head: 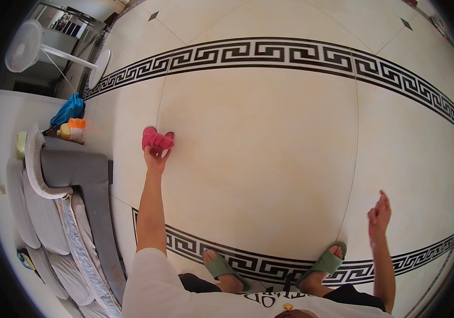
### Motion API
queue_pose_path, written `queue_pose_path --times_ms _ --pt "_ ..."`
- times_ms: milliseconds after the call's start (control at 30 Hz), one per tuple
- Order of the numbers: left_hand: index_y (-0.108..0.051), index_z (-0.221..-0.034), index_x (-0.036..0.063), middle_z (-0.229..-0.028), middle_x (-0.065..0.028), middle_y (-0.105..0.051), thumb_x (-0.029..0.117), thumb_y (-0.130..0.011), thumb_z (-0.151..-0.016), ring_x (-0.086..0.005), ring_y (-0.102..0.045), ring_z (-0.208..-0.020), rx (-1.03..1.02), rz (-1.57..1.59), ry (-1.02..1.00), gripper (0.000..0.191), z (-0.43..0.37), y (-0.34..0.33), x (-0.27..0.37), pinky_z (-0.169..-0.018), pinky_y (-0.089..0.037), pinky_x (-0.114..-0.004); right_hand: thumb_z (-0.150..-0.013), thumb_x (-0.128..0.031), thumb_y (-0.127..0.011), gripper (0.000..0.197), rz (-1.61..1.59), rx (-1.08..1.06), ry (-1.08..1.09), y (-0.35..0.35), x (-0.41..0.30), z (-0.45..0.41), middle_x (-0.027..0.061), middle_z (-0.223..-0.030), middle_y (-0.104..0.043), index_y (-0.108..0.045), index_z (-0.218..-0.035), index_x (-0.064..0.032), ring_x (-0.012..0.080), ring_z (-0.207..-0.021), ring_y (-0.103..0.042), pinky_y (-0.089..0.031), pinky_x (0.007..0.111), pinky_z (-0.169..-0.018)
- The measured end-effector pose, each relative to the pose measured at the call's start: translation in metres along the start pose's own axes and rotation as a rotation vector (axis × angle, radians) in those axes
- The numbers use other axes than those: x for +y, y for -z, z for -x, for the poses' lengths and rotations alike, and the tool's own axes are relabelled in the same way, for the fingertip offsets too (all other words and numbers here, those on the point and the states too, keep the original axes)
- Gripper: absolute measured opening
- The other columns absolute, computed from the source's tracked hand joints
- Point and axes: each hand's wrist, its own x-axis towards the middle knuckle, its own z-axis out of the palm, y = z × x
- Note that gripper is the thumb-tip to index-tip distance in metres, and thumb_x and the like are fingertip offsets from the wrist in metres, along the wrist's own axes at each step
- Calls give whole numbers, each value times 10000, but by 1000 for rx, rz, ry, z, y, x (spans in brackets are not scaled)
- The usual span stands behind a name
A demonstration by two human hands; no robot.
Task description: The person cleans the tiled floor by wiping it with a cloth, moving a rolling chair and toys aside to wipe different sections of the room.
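My left hand (155, 159) is stretched out at the left and pinches a bright pink, bunched cloth (156, 140). Two rounded, darker pink ends of the cloth point away from me. Whether it touches the floor or hangs just above it, I cannot tell. Over at the right, my right hand (379, 216) is held above the tiles with nothing visible in it. Its index finger points forward and the other fingers are partly curled.
Cream floor tiles (258, 151) carry black key-pattern borders (270, 51). A grey sofa (74, 169) runs along the left. Beyond it are an orange-and-white plush-like item (76, 129), a blue bag (70, 109) and a white standing fan (68, 55). My feet wear green slippers (326, 260).
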Motion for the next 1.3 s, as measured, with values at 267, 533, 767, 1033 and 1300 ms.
queue_pose_path --times_ms 267,533,767,1033,1300 --pt "-289 -1307 61 -1296 -134 -314 132 -570 -674 -282 -316 -1188 318 -1130 -477 697 -61 57 -2 -948 -308 -351 -788 -259 -580 623 184 -198 45 -45 -22 -32 71 -1267 -367 -281 -1318 -124 173 -1061 -411 -355 366 -897" --pt "-479 -1009 25 -991 -106 -500 171 -671 -629 -210 -482 -920 145 -768 -582 451 -144 0 -23 -810 -404 -309 -771 -133 -599 333 308 -471 -93 -72 4 19 102 -1066 -535 -510 -1067 -12 195 -909 -551 -454 310 -759" --pt "-463 -775 71 -785 -79 -482 125 -615 -597 -223 -482 -736 -522 -786 -927 240 -74 -292 -161 -670 -403 -332 -789 -111 -577 275 285 -380 -81 -73 4 17 110 -973 -581 -517 -1034 -3 203 -835 -594 -454 295 -750" --pt "-457 -919 74 -948 -137 -502 -73 -462 -590 -286 -516 -765 -1059 -571 -392 360 159 -431 -319 -662 -435 -362 -725 -19 -597 542 623 -523 78 -82 13 2 128 -1218 -464 -400 -1229 -46 216 -1074 -487 -310 367 -959" --pt "-340 -777 148 -1100 -249 -523 77 -377 -814 -112 -420 -561 -1010 201 185 88 63 -278 -92 -454 -299 -206 -728 14 -552 534 1013 -751 593 -173 -2 -61 129 -1294 -365 -387 -1231 -56 287 -1212 -326 -296 392 -975"
